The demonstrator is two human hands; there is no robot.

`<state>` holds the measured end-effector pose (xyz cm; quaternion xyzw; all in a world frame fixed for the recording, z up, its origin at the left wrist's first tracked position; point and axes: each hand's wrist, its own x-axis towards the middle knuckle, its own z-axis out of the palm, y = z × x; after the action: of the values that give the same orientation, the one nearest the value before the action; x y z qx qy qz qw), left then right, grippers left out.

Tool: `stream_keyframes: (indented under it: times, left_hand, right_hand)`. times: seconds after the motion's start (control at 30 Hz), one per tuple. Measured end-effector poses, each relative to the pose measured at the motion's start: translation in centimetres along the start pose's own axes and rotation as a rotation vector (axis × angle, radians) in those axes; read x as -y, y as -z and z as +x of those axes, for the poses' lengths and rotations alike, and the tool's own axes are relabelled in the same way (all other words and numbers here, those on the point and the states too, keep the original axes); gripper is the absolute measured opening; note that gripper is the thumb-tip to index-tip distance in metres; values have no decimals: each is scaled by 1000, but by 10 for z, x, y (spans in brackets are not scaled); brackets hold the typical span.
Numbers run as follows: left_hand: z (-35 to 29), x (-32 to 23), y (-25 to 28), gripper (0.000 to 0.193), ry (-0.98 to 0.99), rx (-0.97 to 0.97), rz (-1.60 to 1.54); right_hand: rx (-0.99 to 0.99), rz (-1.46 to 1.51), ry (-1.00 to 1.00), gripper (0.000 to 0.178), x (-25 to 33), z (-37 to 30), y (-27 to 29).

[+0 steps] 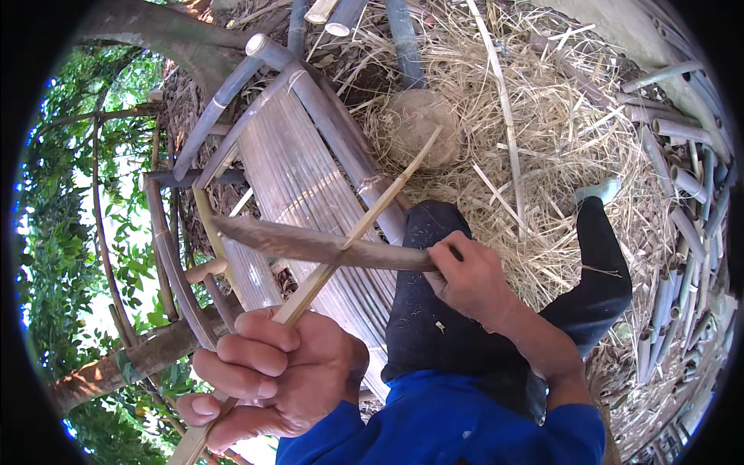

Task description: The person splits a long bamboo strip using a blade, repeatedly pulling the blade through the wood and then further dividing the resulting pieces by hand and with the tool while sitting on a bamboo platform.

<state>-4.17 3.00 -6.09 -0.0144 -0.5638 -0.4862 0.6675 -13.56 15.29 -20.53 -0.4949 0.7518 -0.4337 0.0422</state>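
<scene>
1. Left hand (298, 376): fingers curled loosely round a pale split strip (381, 201); strip runs out past both sides of the fingers.
2. Right hand (474, 277): fingers wrapped tight on the near end of a long knife (298, 242), grip mostly hidden.
3. Blade points left from right-hand fingers, crossing the strip beyond left-hand fingers.
4. Slatted bench (291, 151) beyond left fingers; round block (422, 128) beyond right fingers, amid straw (535, 132).
</scene>
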Motion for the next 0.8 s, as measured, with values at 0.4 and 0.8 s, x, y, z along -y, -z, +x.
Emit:
stream_keyframes:
  times: [0.4, 0.8]
  left_hand:
    - [-19, -1, -9, 35, -93, -13, -26]
    - [-15, 3, -3, 39, -113, 76, -110]
  right_hand:
    - [97, 2, -31, 16, 16, -6, 21]
    - [138, 37, -117, 16, -16, 4, 6]
